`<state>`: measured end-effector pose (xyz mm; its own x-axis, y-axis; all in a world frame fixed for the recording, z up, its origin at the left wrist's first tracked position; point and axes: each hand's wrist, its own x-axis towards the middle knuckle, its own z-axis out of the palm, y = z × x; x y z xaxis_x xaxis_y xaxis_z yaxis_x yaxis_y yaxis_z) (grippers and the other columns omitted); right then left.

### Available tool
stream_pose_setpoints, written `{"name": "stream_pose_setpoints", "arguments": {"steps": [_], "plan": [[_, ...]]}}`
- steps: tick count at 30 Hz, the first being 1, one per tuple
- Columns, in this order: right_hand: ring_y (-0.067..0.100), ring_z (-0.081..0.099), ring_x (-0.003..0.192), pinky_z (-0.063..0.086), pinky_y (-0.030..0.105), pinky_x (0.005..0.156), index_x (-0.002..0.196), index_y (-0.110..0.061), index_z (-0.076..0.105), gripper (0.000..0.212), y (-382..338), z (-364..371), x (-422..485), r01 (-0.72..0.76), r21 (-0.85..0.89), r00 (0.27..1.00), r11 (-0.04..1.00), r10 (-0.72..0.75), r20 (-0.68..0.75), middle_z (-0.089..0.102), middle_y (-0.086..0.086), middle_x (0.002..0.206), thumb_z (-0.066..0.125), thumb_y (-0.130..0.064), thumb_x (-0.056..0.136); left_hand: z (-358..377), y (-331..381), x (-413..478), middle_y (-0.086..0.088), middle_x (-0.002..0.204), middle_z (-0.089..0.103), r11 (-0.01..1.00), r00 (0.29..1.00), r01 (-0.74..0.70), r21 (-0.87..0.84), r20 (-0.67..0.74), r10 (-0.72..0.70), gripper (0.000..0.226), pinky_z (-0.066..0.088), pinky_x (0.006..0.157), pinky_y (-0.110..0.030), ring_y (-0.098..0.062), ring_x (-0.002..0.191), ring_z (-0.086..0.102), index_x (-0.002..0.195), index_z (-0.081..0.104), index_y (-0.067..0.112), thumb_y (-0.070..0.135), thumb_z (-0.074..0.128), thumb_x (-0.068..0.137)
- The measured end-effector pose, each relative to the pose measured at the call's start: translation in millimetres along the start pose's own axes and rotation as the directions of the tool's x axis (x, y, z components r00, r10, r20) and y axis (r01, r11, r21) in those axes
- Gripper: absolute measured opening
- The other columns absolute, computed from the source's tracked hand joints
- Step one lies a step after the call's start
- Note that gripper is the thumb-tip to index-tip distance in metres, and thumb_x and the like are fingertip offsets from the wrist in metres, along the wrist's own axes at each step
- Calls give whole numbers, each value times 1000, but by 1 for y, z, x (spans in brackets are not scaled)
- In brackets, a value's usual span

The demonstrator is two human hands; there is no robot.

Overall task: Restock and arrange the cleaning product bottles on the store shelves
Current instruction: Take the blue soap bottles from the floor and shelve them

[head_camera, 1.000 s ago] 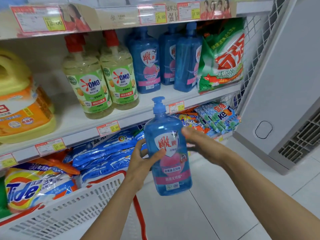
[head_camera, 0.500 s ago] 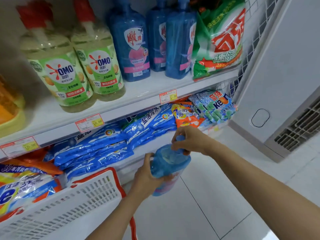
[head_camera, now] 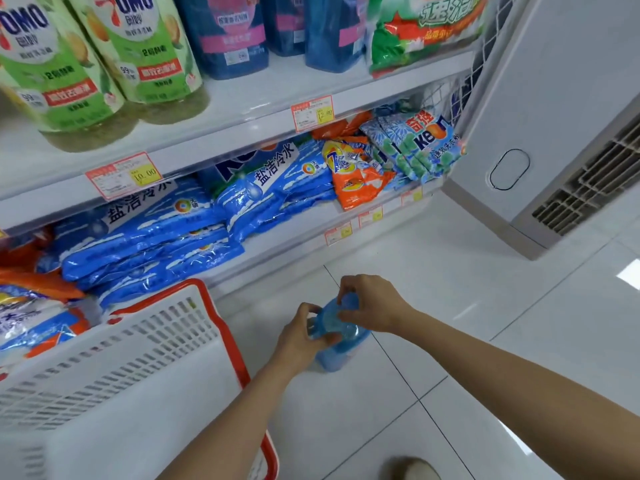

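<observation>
A blue pump bottle (head_camera: 337, 344) is low over the white floor, seen from above. My left hand (head_camera: 299, 336) grips its shoulder from the left. My right hand (head_camera: 370, 304) pinches the pump top, which is mostly hidden under the fingers. Whether the bottle's base touches the floor I cannot tell. On the upper shelf (head_camera: 242, 109) stand more blue bottles (head_camera: 228, 32) and two green-labelled OMO bottles (head_camera: 145, 50).
A white basket with a red rim (head_camera: 145, 368) stands at the lower left beside my left arm. Blue and orange detergent bags (head_camera: 180, 223) fill the lower shelf. A white cabinet with a vent (head_camera: 561, 140) stands at the right. A shoe tip (head_camera: 415, 471) shows below.
Both hands carried the blue bottle down from chest height to near the floor. My right hand moved from its side to the pump top. The view tilted downward.
</observation>
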<state>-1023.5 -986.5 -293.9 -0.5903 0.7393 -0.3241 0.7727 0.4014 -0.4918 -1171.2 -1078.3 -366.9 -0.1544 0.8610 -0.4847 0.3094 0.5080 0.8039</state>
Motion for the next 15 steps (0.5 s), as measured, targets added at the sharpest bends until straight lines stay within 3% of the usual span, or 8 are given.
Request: {"name": "stream_pose_setpoints", "arguments": {"steps": [6,9,11,13,15], "plan": [[17,51,90,35,17,64,106,-15,61,24,-6,8,-7,11,-54,997,998,-7,80,55,0,98,69,-24,86,-5,2,-9,-1,118,64,981,996,6,194,90,-24,54,52,92,-33,-20,108,62,121,46,17,31,79,81],[18,52,94,44,24,75,111,-17,60,34,-11,2,0,-23,-77,984,997,37,176,54,0,102,73,-34,85,-18,21,-13,0,128,62,892,998,-25,451,62,-3,49,49,98,-32,-19,116,60,129,51,19,40,69,88],[20,60,91,50,28,79,109,-21,60,39,-16,-12,8,-42,-127,938,991,82,335,60,3,106,74,-46,82,-35,42,-14,0,132,60,832,995,-81,548,-4,99,46,47,97,-28,-17,118,58,131,53,21,41,65,91],[20,70,77,58,30,80,106,-23,63,41,-27,-35,20,-91,-103,877,990,129,464,66,3,102,72,-55,82,-60,74,-15,1,130,59,795,948,-183,578,-111,299,40,47,95,-29,-16,117,57,131,53,22,36,61,94],[18,70,73,60,30,74,108,-18,65,40,-37,-68,41,-63,11,925,998,55,377,70,5,95,69,-52,86,-87,111,-14,-1,129,57,733,799,-303,609,-257,544,34,46,95,-33,-18,118,53,129,55,20,29,59,96]]}}
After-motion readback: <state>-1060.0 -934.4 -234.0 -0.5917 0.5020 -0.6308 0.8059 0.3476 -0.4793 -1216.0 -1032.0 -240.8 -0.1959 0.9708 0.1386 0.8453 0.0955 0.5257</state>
